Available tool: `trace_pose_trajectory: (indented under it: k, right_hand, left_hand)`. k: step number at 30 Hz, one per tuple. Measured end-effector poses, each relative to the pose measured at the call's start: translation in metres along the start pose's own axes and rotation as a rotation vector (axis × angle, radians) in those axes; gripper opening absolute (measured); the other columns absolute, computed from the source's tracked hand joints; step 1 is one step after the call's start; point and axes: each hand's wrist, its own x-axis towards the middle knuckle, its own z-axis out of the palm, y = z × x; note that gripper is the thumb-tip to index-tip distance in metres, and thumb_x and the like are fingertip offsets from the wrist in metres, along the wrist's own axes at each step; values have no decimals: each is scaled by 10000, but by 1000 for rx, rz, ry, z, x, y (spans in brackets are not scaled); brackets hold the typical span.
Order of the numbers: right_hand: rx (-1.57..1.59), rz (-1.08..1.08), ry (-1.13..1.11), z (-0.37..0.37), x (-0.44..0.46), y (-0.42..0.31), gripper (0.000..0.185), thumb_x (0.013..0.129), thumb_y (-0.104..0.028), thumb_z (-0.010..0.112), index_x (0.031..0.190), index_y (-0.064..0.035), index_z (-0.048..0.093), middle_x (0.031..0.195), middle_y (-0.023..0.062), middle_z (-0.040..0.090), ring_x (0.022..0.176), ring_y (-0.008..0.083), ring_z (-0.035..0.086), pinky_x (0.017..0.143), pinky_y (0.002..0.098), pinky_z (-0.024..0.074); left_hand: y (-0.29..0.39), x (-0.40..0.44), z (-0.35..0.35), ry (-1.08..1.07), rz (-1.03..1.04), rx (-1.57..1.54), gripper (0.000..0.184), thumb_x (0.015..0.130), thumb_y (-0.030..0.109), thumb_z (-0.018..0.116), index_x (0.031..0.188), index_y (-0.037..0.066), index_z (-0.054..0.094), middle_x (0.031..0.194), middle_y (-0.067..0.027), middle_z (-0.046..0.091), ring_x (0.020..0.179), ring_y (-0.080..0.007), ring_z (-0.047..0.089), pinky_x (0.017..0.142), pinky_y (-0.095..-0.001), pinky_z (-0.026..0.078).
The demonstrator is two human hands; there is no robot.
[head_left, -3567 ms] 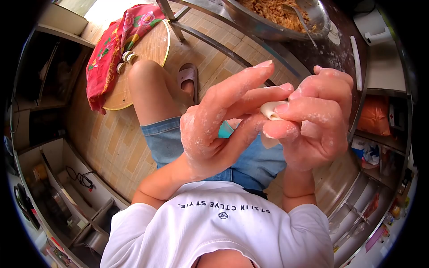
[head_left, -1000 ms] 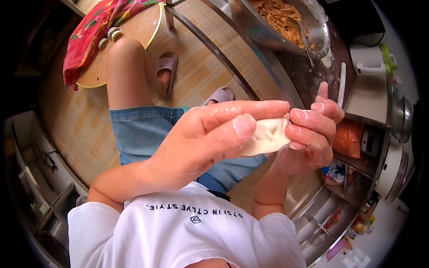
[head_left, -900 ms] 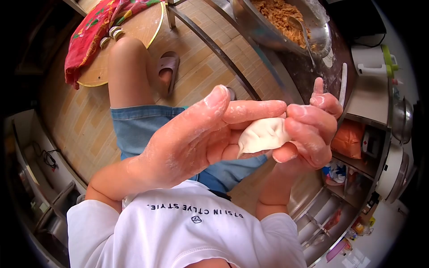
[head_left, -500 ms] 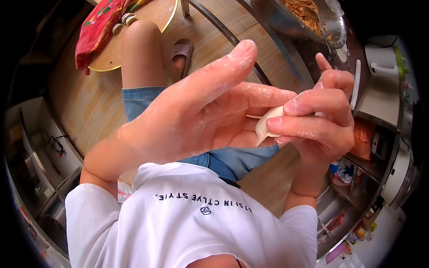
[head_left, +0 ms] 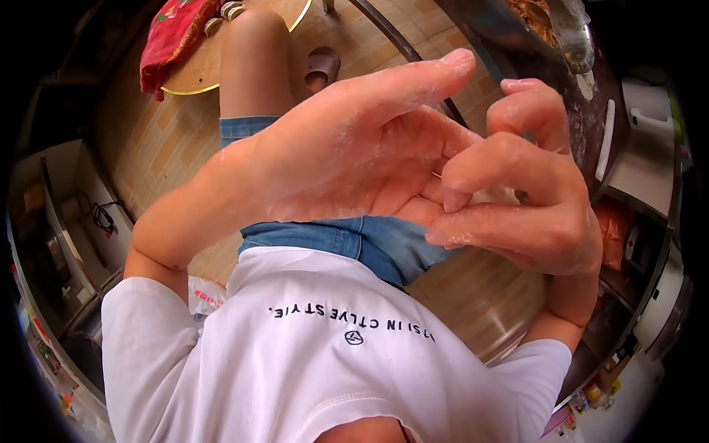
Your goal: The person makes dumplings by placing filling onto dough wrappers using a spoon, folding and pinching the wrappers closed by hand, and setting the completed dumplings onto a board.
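My left hand (head_left: pixel 362 148) is dusted with flour. Its thumb points up and its fingers stretch towards my right hand, their ends partly hidden behind it. My right hand (head_left: pixel 539 177), also floury, has its thumb and fingers curled together in a pinch against the left fingers. A pale bit of dough, the dumpling (head_left: pixel 493 196), shows in the gap between the right fingers; most of it is hidden. Both hands are above my lap, with the denim shorts (head_left: pixel 317 240) underneath.
At upper right, a metal bowl (head_left: pixel 577 44) of orange-brown filling stands on a dark, flour-marked table (head_left: pixel 583 111), with a white stick (head_left: pixel 605 140) near its edge. A red cloth (head_left: pixel 173 48) covers part of a round wooden top (head_left: pixel 196 77). Shelves (head_left: pixel 66 192) stand at left.
The right hand has turned and its fingers have curled further, covering the dumpling that showed plainly before. The left thumb has shifted up and right. The whole view has swung slightly.
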Motion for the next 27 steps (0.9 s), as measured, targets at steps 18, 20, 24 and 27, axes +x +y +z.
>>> trace_pose_trajectory:
  k: [18, 20, 24, 27]
  right_hand:
    - [73, 146, 213, 13, -10, 16, 363, 759, -430, 562, 756, -100, 715, 862, -27, 648, 882, 203, 430, 910, 399, 318]
    - [-8, 164, 208, 10, -17, 15, 358, 762, -422, 565, 767, -96, 713, 876, -17, 650, 887, 193, 436, 933, 392, 315]
    - [-169, 241, 269, 21, -17, 11, 310, 770, -365, 584, 771, -81, 708, 885, -4, 658, 858, 179, 454, 959, 387, 310]
    - [-28, 283, 449, 31, -12, 20, 273, 771, -315, 597, 789, -63, 702, 893, 15, 662, 852, 181, 463, 963, 389, 309]
  left_hand:
    - [-17, 12, -2, -96, 163, -263, 757, 901, 560, 284, 1194, -129, 395, 1095, -154, 516, 964, -216, 533, 907, -293, 412]
    - [-22, 15, -19, -266, 188, -335, 719, 907, 545, 260, 1263, -76, 334, 1212, -198, 469, 1087, -259, 505, 959, -371, 401]
    - [-28, 20, -15, -229, 265, -374, 715, 916, 527, 254, 1297, -77, 285, 1226, -183, 469, 1113, -254, 490, 977, -410, 374]
    - [-28, 21, -13, -196, 287, -327, 712, 921, 519, 247, 1305, -80, 273, 1244, -176, 457, 1115, -253, 488, 980, -412, 364]
